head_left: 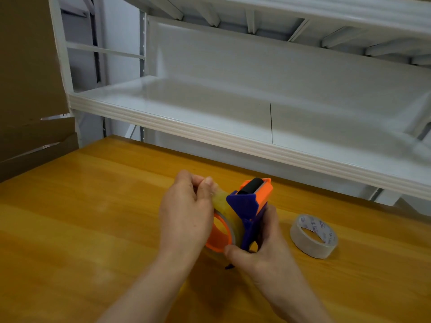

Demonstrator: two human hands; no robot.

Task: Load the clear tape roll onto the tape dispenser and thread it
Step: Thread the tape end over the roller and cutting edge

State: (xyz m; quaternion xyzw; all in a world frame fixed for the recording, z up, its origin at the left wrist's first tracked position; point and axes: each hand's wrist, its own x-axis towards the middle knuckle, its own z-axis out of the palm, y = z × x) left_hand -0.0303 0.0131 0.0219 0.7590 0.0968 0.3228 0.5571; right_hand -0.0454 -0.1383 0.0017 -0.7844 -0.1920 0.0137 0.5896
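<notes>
A purple and orange tape dispenser (250, 206) stands on the wooden table (93, 217), its black roller and orange head pointing away from me. The clear tape roll (227, 220) sits on the dispenser's orange hub. My right hand (258, 243) grips the dispenser's purple frame from the right, thumb against the roll's lower edge. My left hand (186, 213) pinches the loose end of the clear tape just left of the purple guard and holds a short strip pulled up from the roll. My left palm hides part of the hub.
A second roll of whitish tape (313, 236) with a printed core lies flat on the table to the right of my hands. A white metal shelf (233, 136) overhangs the table's far edge. Brown cardboard (28, 89) stands at the left.
</notes>
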